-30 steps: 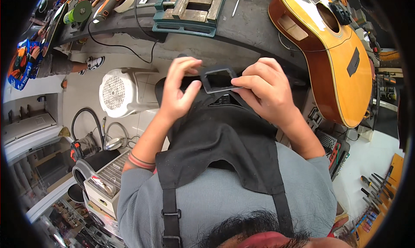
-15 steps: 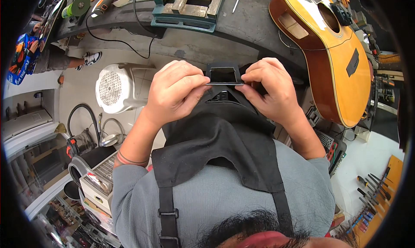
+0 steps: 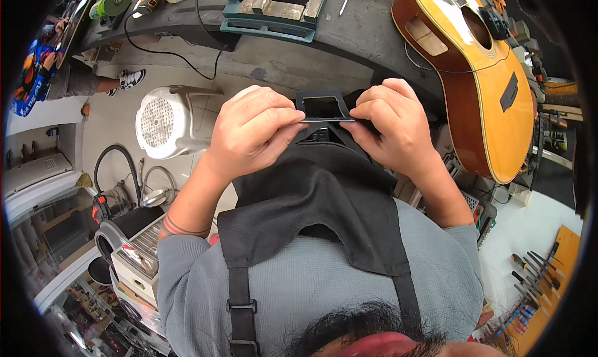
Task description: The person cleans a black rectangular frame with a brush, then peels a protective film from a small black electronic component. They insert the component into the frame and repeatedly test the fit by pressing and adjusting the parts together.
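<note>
Between my hands is a small black rectangular frame (image 3: pixel 303 105) with a cut-out opening in its middle. My left hand (image 3: pixel 256 130) pinches its near left corner between thumb and fingers. On the other side, my right hand (image 3: pixel 393 124) pinches the near right corner the same way. The frame is held up in front of my black apron (image 3: pixel 311 201), apart from the workbench, and tilts so that its near edge faces me. Parts of both corners are hidden behind my fingertips.
Across the dark workbench (image 3: pixel 361 52) are a green machine vise (image 3: pixel 274 27) and a screwdriver (image 3: pixel 347 1). An acoustic guitar (image 3: pixel 489 89) leans at the right. A white stool (image 3: pixel 163 122) stands at left on the floor, beyond it another person's shoe (image 3: pixel 129 80). Files (image 3: pixel 539 273) hang lower right.
The black frame has tilted slightly, so more of its near edge and opening show. Both hands keep their pinch on it. The surroundings have shifted a little with my head.
</note>
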